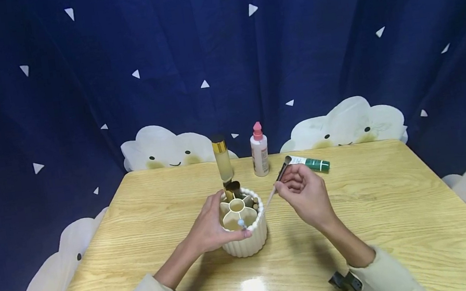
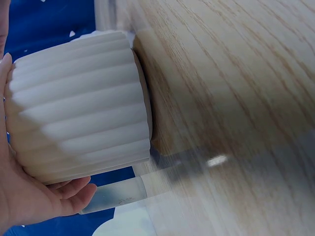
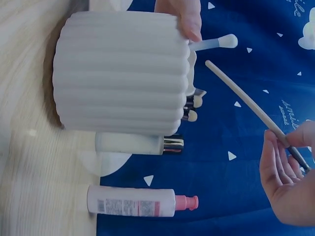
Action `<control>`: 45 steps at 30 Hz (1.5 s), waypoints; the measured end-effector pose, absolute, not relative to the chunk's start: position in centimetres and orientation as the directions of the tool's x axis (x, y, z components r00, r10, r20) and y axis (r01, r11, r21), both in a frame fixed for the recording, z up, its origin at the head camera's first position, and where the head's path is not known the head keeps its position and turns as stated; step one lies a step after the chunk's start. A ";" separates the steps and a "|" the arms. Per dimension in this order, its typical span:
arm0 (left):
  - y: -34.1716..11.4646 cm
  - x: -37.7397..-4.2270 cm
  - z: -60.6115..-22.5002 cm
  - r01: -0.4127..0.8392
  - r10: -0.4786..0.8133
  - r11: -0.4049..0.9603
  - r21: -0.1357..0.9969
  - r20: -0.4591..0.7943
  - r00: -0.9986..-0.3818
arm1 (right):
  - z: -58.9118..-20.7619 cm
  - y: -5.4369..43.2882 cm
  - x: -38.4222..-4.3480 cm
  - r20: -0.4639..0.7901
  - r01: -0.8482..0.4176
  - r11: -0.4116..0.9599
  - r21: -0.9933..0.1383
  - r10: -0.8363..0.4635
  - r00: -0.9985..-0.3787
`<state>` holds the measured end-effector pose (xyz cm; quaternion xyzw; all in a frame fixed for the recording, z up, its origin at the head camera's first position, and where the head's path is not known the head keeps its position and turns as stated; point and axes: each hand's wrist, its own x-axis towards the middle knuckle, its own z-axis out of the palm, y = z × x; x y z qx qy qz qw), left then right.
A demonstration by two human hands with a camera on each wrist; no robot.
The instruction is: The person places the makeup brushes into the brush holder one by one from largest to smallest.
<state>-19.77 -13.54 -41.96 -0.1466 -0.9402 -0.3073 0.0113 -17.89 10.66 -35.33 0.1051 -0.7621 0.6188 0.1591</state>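
Note:
My left hand [image 1: 210, 226] grips the rim and side of a white ribbed makeup brush holder [image 1: 248, 245] on the table, its thumb across the near side. Inside are dividers around a round middle slot. Dark-bristled brushes [image 1: 233, 186] stand at the back, and a pale-tipped brush [image 3: 227, 41] leans out near the left thumb. Small sponge-tipped applicators [image 3: 194, 116] poke up at the right side. My right hand [image 1: 307, 197] pinches a makeup brush [image 3: 246, 100] right of the holder. Its dark bristles point up, and the light handle end slants down towards the rim, apart from it.
Behind the holder stands a clear bottle [image 1: 223, 163] with a gold and black cap. A white bottle [image 1: 260, 154] with a pink top is right of it. A green and white tube [image 1: 317, 164] lies beyond my right hand. A blue curtain [image 1: 220, 45] hangs behind the wooden table [image 1: 397, 203].

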 end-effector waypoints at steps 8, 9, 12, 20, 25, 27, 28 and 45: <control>-13.7 -19.9 -42.1 0.292 0.270 0.766 0.573 0.125 -0.955 | -36.1 9.4 -18.0 0.438 -0.421 0.240 -0.875 0.021 -0.899; -13.7 -19.8 -42.1 0.293 0.271 0.767 0.572 0.125 -0.954 | -36.3 9.2 -18.0 0.453 -0.436 0.258 -0.862 0.011 -0.891; -13.7 -19.8 -42.0 0.293 0.271 0.766 0.572 0.126 -0.954 | -36.8 8.9 -17.9 0.512 -0.497 0.297 -0.815 -0.033 -0.858; -13.6 -19.7 -42.0 0.292 0.267 0.765 0.574 0.129 -0.955 | -38.4 8.4 -17.8 0.574 -0.587 0.355 -0.728 -0.154 -0.804; -13.5 -19.7 -41.9 0.291 0.265 0.768 0.571 0.130 -0.955 | -39.4 8.2 -17.5 0.539 -0.579 0.357 -0.733 -0.215 -0.815; -13.5 -19.6 -41.8 0.287 0.261 0.771 0.569 0.128 -0.957 | -39.6 8.1 -17.4 0.528 -0.577 0.363 -0.731 -0.234 -0.816; -13.5 -19.6 -41.8 0.285 0.259 0.772 0.568 0.128 -0.957 | -39.7 8.0 -17.4 0.525 -0.580 0.368 -0.727 -0.247 -0.815; -13.4 -19.9 -42.0 0.310 0.271 0.801 0.512 0.151 -0.951 | -40.1 8.0 -17.0 0.482 -0.614 0.491 -0.618 -0.380 -0.789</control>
